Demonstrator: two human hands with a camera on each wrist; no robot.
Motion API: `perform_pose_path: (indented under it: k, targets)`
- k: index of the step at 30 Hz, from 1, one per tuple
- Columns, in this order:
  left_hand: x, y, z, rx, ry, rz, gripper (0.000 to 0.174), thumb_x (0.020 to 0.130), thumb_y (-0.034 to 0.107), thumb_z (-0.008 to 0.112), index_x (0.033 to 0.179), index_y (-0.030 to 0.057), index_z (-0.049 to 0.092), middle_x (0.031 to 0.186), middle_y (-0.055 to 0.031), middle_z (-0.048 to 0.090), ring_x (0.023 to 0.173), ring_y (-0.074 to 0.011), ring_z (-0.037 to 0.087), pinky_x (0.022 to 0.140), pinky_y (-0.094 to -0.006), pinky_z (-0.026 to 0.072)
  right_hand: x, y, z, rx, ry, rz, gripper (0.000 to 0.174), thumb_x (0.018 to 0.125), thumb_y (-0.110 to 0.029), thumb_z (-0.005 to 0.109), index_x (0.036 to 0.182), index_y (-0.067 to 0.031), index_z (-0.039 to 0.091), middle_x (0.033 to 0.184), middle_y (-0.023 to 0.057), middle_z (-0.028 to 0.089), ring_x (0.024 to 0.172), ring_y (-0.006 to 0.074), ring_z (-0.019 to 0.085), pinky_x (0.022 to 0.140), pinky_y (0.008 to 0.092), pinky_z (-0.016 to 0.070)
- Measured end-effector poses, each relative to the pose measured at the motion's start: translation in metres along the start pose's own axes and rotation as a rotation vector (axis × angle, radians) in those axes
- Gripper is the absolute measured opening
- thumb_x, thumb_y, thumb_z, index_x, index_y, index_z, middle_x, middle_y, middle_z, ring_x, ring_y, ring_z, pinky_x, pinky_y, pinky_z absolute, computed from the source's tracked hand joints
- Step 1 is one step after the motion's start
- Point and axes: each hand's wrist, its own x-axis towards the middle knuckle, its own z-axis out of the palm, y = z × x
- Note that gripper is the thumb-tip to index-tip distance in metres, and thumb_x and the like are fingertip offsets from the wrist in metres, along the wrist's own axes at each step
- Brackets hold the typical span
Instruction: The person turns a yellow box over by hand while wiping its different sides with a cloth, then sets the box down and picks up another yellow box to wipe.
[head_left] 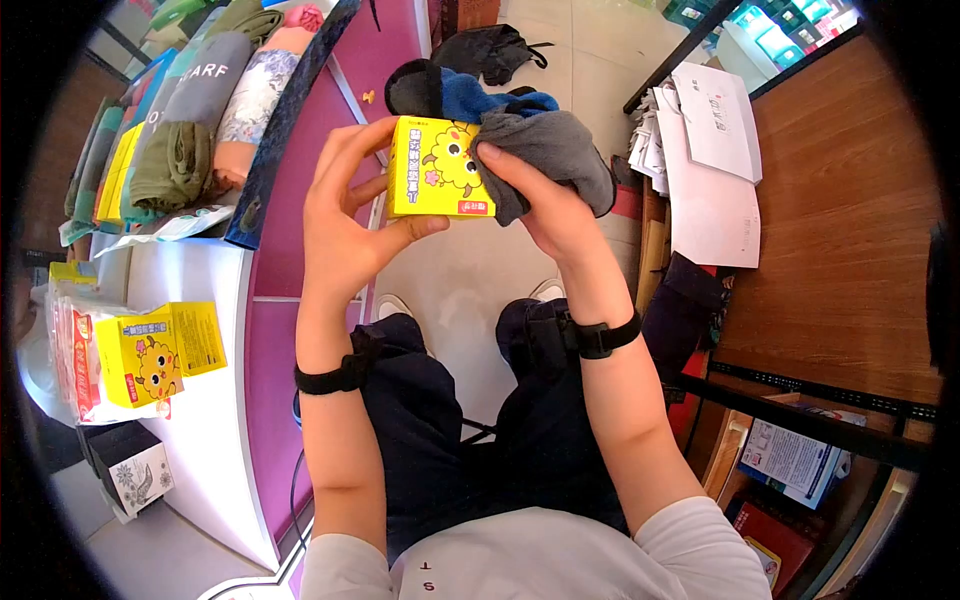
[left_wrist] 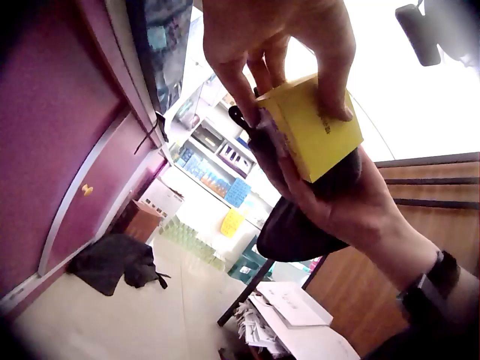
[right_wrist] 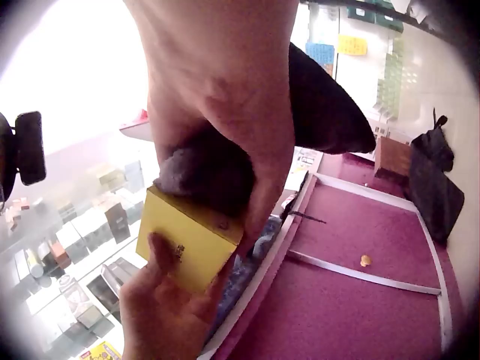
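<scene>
A small yellow box point(head_left: 440, 168) with a cartoon sheep printed on it is held up over my lap. My left hand point(head_left: 345, 205) grips it, thumb on the near edge and fingers on the far side. In the left wrist view that thumb lies flat along a plain yellow face. My right hand point(head_left: 545, 205) holds a soft grey cloth point(head_left: 560, 150), its thumb on the cloth at the box's right side. Blue and black folds of fabric point(head_left: 470, 95) hang beyond the box. In the right wrist view the bunched cloth point(right_wrist: 210, 169) lies against the box.
On the white counter point(head_left: 215, 400) at left stand more yellow boxes point(head_left: 145, 360) and a white patterned box point(head_left: 140, 480). Rolled scarves point(head_left: 190, 110) lie in a display further up. Papers point(head_left: 710, 150) stack on the right shelf. A black bag point(head_left: 490, 52) sits on the floor ahead.
</scene>
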Motion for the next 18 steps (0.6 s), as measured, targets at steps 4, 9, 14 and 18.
perform_pose_path:
  k: [4, 9, 14, 18]
  targets:
    - [0.0, -0.001, -0.002, -0.002, -0.012, -0.02, 0.076, 0.059, 0.008, 0.09, 0.128, 0.0042, 0.058, 0.122, -0.0075, 0.053, 0.12, -0.0222, 0.054, 0.095, -0.0403, 0.0552, 0.0, 0.0, 0.002, 0.018, 0.027, 0.024, 0.03, 0.085, -0.013, 0.075, 0.112, -0.002, 0.067, 0.108, 0.0052, 0.069, 0.097, 0.0125, 0.064, 0.083, 0.0272, 0.0523]
    - [0.003, -0.011, -0.005, -0.061, 0.021, 0.013, 0.076, 0.062, 0.007, 0.088, 0.131, 0.0037, 0.056, 0.126, -0.0078, 0.053, 0.123, -0.0229, 0.053, 0.094, -0.0377, 0.0552, -0.009, 0.0, 0.005, -0.06, -0.079, 0.029, 0.028, 0.088, -0.008, 0.071, 0.114, -0.0025, 0.063, 0.107, 0.0048, 0.065, 0.097, 0.0141, 0.063, 0.084, 0.0282, 0.0517]
    - [0.002, -0.02, 0.005, -0.33, 0.086, -0.081, 0.076, 0.067, 0.004, 0.087, 0.133, 0.0014, 0.049, 0.129, -0.0114, 0.053, 0.124, -0.023, 0.053, 0.098, -0.036, 0.0513, -0.003, 0.012, 0.02, 0.166, 0.073, -0.052, 0.021, 0.094, -0.011, 0.065, 0.113, -0.0055, 0.06, 0.11, 0.0043, 0.063, 0.1, 0.0135, 0.063, 0.085, 0.0286, 0.0509]
    - [-0.001, -0.019, 0.023, -0.451, 0.196, -0.344, 0.07, 0.071, 0.003, 0.086, 0.129, 0.0008, 0.048, 0.126, -0.0153, 0.056, 0.117, -0.0222, 0.058, 0.098, -0.0352, 0.049, 0.004, 0.013, 0.02, 0.153, 0.18, -0.058, 0.024, 0.098, -0.021, 0.06, 0.119, -0.0079, 0.059, 0.113, 0.0026, 0.065, 0.1, 0.0108, 0.064, 0.086, 0.0291, 0.0515]
